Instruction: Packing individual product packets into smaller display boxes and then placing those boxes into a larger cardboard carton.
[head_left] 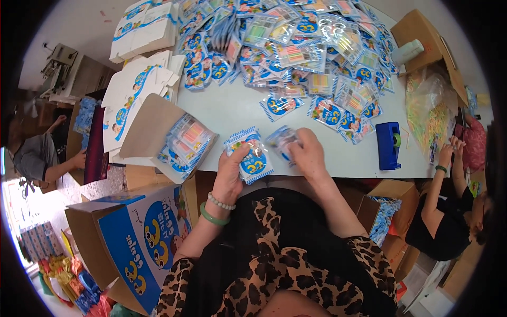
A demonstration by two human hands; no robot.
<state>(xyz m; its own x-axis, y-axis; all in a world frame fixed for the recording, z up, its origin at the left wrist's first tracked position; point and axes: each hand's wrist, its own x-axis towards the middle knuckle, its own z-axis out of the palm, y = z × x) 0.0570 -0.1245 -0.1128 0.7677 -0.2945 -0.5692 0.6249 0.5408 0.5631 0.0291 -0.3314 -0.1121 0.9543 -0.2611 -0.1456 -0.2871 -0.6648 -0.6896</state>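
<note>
While the left hand pinched a packet by its left side, thumb across the printed front, the right hand gripped a 2nd packet between thumb and fingers. The packet in the left hand faced up at the near edge of the table; the 2nd packet, blurred and tilted, was just beside it, and I cannot tell whether the 2 touched. The left wrist wore 2 bands, a pale bead bracelet and a green bangle. To the left of the left hand, an open box with its flap raised held more packets, their clear windows showing pink strips. Behind it lay flat cartons, white with blue print, and a stack of similar pieces stood farther back. A broad pile of packets covered the far part of the table. To the right of the right hand stood a blue tape dispenser, and past it a clear bag of thin coloured sticks. Below the table's left side was a large printed carton. 2 other people were at work, 1 at the left and 1 at the right.
</note>
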